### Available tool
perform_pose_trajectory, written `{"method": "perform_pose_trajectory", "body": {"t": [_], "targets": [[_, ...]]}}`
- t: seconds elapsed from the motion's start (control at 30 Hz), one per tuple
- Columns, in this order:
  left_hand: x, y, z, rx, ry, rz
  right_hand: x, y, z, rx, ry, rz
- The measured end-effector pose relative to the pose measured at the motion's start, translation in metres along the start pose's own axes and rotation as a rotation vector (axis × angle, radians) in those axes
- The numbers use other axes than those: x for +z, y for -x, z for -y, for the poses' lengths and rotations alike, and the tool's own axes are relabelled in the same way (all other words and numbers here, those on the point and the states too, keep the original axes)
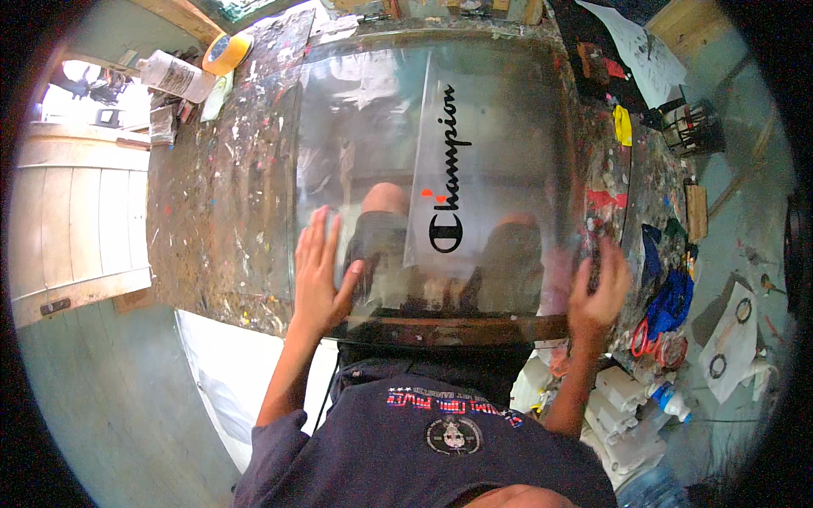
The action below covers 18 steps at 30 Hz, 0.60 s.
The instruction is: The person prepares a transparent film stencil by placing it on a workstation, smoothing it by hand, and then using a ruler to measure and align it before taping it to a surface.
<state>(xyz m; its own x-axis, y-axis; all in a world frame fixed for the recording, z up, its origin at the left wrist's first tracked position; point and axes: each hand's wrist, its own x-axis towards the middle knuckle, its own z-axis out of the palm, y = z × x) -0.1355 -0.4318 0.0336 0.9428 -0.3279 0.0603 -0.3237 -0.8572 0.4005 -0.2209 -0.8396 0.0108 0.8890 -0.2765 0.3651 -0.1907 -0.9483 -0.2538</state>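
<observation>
A large clear glass-like pane (521, 152) lies on the paint-stained table in front of me and shows reflections of legs. On it is a pale see-through strip (434, 161) with black lettering and small red accents, running lengthwise away from me. My left hand (318, 275) rests flat at the pane's left edge, fingers stretched and thumb apart, holding nothing. By the pane's right edge is my right hand (600, 288), smeared by motion. Its fingers are too blurred to show whether they hold anything. A dark, reddish patch near its fingertips is unclear.
A white bottle (176, 74) and a yellow tape roll (227, 53) sit at the far left of the table (224, 195). Along the right lie a yellow scrap (622, 125), blue cloth (669, 305) and red-handled scissors (641, 337). White containers (622, 406) stand below right.
</observation>
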Motion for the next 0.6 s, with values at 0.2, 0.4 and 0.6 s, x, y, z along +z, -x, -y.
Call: {"method": "perform_pose_trajectory", "body": {"t": [0.2, 0.4, 0.6], "targets": [[0.016, 0.067, 0.042, -0.283, -0.188, -0.21, -0.004, 0.093, 0.059, -0.091, -0.244, 0.208], [0.025, 0.078, 0.059, -0.402, -0.211, -0.247, 0.013, 0.107, 0.052, -0.124, -0.211, 0.196], [0.026, 0.077, 0.062, -0.421, -0.228, -0.246, 0.019, 0.109, 0.049, -0.143, -0.178, 0.162]]}}
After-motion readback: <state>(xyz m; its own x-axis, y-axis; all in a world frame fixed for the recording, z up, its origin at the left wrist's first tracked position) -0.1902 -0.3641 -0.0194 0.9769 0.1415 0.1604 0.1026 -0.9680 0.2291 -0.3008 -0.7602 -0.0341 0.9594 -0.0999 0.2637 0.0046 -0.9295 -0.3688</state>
